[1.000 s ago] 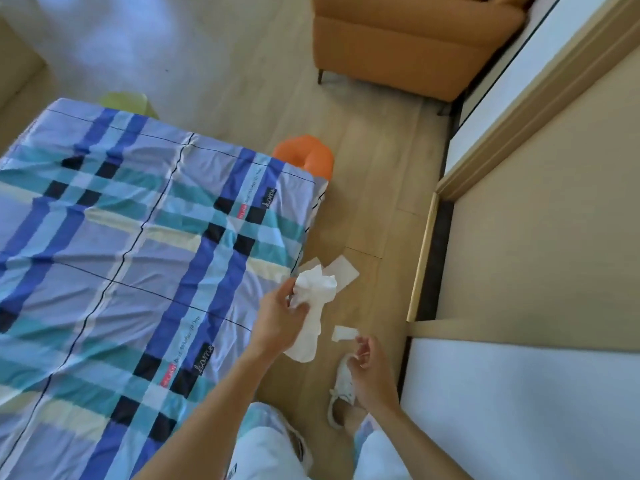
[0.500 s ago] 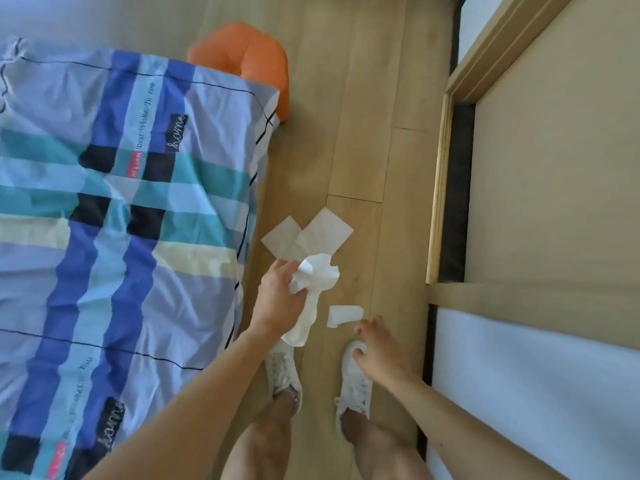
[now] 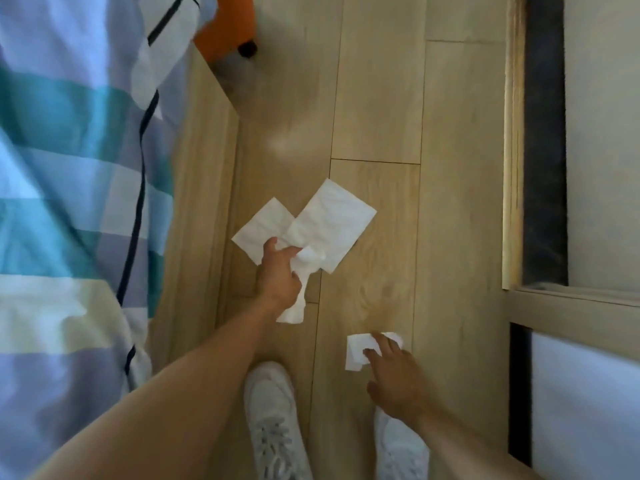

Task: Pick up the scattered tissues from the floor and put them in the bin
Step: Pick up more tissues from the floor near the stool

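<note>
My left hand (image 3: pixel 278 271) is shut on a crumpled white tissue (image 3: pixel 296 303) that hangs down from the fist. It hovers right over two flat white tissues on the wooden floor, a smaller one (image 3: pixel 259 226) and a larger one (image 3: pixel 332 223) that overlap. My right hand (image 3: pixel 391 372) is low at the floor, fingers spread and touching a small folded tissue (image 3: pixel 356 351) without gripping it. No bin is in view.
A bed with a blue, teal and white checked cover (image 3: pixel 69 202) fills the left side. An orange object (image 3: pixel 225 26) stands at the top by the bed corner. A wooden door frame (image 3: pixel 512 133) and wall run along the right. My white shoes (image 3: pixel 273 420) are below.
The view has dropped closer to the floor. My left hand with its tissue has reached forward over the two flat tissues, and my right hand has come down onto the small tissue.
</note>
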Demonstrator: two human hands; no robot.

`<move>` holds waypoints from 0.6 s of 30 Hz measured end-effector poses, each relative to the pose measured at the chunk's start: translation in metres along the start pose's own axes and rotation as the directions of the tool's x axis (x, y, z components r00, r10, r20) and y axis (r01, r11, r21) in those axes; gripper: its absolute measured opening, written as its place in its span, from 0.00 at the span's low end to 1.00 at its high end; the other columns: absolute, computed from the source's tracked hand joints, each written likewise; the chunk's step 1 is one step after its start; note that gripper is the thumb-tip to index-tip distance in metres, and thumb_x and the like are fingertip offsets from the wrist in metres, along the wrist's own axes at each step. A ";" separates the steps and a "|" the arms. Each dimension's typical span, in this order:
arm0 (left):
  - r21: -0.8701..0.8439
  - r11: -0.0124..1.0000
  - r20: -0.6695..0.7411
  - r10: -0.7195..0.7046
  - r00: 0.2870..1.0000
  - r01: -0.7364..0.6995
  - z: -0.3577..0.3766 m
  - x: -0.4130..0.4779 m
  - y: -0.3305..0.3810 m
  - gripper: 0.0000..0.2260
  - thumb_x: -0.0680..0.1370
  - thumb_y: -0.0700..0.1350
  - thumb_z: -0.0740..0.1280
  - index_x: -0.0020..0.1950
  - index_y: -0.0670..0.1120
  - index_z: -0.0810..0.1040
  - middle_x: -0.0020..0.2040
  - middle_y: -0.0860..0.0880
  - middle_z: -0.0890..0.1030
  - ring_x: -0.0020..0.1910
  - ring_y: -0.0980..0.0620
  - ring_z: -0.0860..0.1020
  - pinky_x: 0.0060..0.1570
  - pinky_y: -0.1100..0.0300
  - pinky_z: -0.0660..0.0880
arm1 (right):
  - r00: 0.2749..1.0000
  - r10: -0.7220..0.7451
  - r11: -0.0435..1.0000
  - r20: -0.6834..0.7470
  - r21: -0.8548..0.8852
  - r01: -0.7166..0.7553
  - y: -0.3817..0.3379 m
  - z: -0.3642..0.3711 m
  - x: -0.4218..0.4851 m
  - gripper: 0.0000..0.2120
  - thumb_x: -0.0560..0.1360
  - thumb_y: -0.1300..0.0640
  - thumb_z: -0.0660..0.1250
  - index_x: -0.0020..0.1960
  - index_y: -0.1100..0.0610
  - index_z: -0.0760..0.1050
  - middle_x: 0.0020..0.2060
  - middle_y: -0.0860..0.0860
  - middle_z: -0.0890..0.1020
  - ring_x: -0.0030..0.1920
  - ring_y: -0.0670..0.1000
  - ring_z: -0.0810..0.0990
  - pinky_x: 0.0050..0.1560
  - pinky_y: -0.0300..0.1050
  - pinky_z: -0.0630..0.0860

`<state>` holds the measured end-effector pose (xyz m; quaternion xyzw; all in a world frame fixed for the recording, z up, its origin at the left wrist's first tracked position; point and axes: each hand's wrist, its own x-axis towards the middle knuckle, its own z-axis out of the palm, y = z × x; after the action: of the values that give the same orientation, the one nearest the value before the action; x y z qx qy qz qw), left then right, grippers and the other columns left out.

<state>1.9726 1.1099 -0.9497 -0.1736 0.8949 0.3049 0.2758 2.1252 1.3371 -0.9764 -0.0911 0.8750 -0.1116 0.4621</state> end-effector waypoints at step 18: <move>0.145 0.989 0.044 -0.040 0.998 0.033 0.023 0.050 -0.032 0.26 0.79 0.48 0.64 0.76 0.52 0.63 0.72 0.45 0.68 0.65 0.39 0.72 0.64 0.40 0.73 | 0.851 -0.316 0.946 -0.419 -0.073 0.315 -0.046 -0.151 0.142 0.28 0.72 0.45 0.65 0.67 0.60 0.74 0.68 0.55 0.73 0.67 0.56 0.71 0.69 0.52 0.65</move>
<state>1.9574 1.0932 -1.0091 -0.1625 0.9046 0.2384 0.3138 1.9238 1.2729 -0.9926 -0.2073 0.9277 -0.2021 0.2355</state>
